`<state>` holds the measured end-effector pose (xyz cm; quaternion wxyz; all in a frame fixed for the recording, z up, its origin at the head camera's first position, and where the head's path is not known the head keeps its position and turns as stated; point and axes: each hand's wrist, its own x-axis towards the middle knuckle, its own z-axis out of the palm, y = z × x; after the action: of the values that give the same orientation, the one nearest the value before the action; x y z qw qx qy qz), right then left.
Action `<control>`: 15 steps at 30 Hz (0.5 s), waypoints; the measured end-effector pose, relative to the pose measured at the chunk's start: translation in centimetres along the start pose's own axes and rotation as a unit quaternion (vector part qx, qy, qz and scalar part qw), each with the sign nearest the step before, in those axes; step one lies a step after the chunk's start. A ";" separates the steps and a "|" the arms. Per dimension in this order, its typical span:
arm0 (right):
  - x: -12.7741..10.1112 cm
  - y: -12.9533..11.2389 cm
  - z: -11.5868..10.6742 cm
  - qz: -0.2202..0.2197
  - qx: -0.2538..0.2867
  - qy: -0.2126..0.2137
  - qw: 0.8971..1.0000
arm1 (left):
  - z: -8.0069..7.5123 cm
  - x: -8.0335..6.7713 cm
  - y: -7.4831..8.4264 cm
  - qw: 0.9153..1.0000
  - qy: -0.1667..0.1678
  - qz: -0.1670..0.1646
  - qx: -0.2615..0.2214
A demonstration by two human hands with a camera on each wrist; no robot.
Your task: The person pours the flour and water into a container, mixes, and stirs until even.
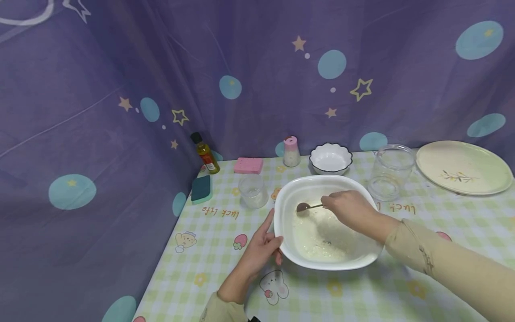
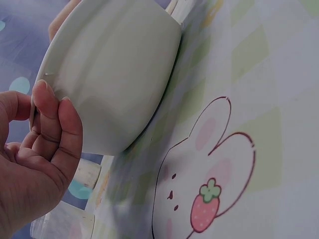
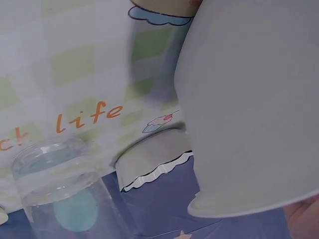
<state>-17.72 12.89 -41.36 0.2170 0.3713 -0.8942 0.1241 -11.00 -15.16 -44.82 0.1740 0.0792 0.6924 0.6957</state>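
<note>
A white basin point(image 1: 338, 265) stands on the checked tablecloth, with a pale, cloudy mixture and small bits in its bottom. My left hand point(image 1: 261, 248) grips the basin's left rim; in the left wrist view its fingers point(image 2: 70, 134) curl against the outer wall. Over the basin my right hand point(image 1: 350, 208) pinches the thin handle of a dark brown spoon point(image 1: 303, 207). The spoon's bowl is inside the basin, near its far left part; whether it touches the mixture I cannot tell. In the right wrist view the basin's wall point(image 3: 249, 99) hides most of the right hand.
Behind the basin stand a scalloped white bowl point(image 1: 331, 159) and a pink-topped shaker point(image 1: 291, 152). Left are a clear cup point(image 1: 253, 192), a pink sponge point(image 1: 248, 166), a green sponge point(image 1: 201, 188) and an oil bottle point(image 1: 208, 157). Right are a clear jar point(image 1: 390, 174) and an oval plate point(image 1: 450, 163).
</note>
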 end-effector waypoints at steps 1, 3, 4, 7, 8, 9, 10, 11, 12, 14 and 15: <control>0.0 0.1 -0.1 0.007 -0.002 -0.005 1.000 | 0.0 0.0 0.0 1.000 0.000 0.000 0.001; -0.1 0.4 -0.2 0.026 -0.001 -0.015 1.000 | 0.0 -0.1 0.0 1.000 0.000 0.001 0.001; -0.2 0.5 -0.3 0.038 0.003 -0.019 0.999 | 0.0 -0.1 0.0 1.000 0.000 0.001 0.001; -0.4 1.0 -0.7 0.079 0.017 -0.032 0.996 | 0.0 -0.1 0.0 1.000 -0.001 0.002 -0.001; -0.4 1.1 -0.9 0.093 0.024 -0.035 0.995 | 0.0 -0.1 0.0 1.000 -0.001 0.002 -0.002; -0.5 1.3 -1.1 0.107 0.031 -0.038 0.993 | 0.0 -0.1 0.0 1.000 -0.001 0.002 -0.002; -0.5 1.4 -1.4 0.119 0.037 -0.039 0.991 | 0.0 -0.1 0.0 1.000 0.000 0.001 -0.003; -0.5 1.6 -1.5 0.131 0.040 -0.041 0.990 | 0.0 -0.1 0.0 1.000 0.000 0.000 -0.003; -0.6 1.7 -1.7 0.140 0.045 -0.040 0.988 | 0.0 -0.1 0.0 1.000 0.000 0.000 -0.004; -0.6 2.0 -2.1 0.160 0.054 -0.042 0.985 | 0.0 -0.1 0.0 1.000 0.002 -0.002 -0.004; -0.7 2.2 -2.3 0.170 0.058 -0.044 0.983 | 0.1 -0.1 0.0 1.000 0.002 -0.002 -0.004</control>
<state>-18.19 15.66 -39.82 0.1316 0.2311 -0.9443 0.1940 -10.92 -15.12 -44.81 0.1739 0.0758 0.6900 0.6985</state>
